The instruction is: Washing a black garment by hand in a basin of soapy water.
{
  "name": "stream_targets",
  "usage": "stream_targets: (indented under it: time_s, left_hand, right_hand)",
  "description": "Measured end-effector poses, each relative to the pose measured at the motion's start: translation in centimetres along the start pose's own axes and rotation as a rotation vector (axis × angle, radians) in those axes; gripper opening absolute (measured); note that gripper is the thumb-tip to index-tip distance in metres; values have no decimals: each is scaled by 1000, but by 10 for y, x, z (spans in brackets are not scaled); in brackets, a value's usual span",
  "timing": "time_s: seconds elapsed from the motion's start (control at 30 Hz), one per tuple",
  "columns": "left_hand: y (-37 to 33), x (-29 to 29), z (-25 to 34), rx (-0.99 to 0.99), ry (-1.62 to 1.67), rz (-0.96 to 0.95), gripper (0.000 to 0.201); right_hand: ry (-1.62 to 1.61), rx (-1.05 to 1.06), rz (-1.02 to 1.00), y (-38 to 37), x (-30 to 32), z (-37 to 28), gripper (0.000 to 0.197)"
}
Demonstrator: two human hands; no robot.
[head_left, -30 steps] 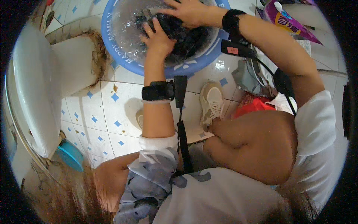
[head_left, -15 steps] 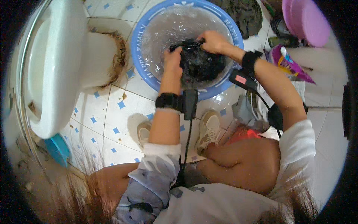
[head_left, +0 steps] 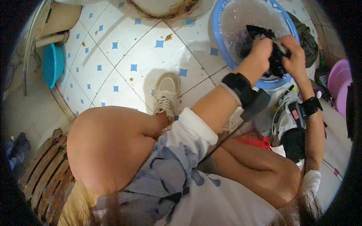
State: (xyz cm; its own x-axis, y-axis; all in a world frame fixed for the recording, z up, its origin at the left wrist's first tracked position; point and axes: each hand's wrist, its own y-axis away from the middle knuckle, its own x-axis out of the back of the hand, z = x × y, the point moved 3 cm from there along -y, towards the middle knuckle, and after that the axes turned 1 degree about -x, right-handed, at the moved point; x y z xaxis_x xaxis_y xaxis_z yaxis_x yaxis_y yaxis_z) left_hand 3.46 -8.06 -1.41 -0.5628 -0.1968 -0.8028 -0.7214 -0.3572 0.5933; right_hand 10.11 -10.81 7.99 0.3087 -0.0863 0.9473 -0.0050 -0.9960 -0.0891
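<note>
A blue plastic basin (head_left: 221,44) of cloudy, sudsy water (head_left: 241,19) stands on the tiles at the upper right. In it is a wet black cloth (head_left: 277,67), bunched up and partly raised above the water; what kind of garment it is does not show. My left hand (head_left: 261,51) is closed on the cloth's near-left side. Opposite it, my right hand (head_left: 295,57) grips the same cloth, its fingers slightly blurred. The two hands are close together over the basin's near right part. Each wrist wears a black strap with a small box.
Dark green cloth (head_left: 307,37) lies beyond the basin's right side. A pink-purple basin (head_left: 336,84) stands at the far right. Clothes, including a black piece (head_left: 293,143), lie by my right forearm. To the left are a turquoise basin (head_left: 52,66) and wooden slats (head_left: 49,169); a toilet base (head_left: 162,8) is at the top.
My view has swung left, so the basin now appears farther right. Both hands have come closer together, and the black cloth is gathered between them, higher out of the water.
</note>
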Motion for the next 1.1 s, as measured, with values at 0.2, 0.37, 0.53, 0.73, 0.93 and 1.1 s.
stream_targets:
  time_s: [0.2, 0.37, 0.53, 0.73, 0.93, 1.1]
  left_hand:
    - [20, -11, -13, -431, -401, 273, 47]
    - [44, -22, -1, -683, -1131, 451, 60]
    - [6, 4, -10, -603, -1596, 185, 58]
    - [-40, 40, -20, -243, -1363, 326, 48]
    - [-57, 42, -24, -22, -504, 316, 27]
    - [-46, 46, -21, 421, 110, 24, 30]
  right_hand:
    - [82, -354, -55, 16, -17, 77, 33]
    - [174, -366, -55, 32, -13, 81, 45]
    - [186, -17, -195, 30, -52, 56, 67]
    - [331, -172, -575, 27, -96, 68, 76]
    - [388, -286, -799, 29, -114, 107, 65]
    - [287, -475, -588, 9, -93, 107, 31]
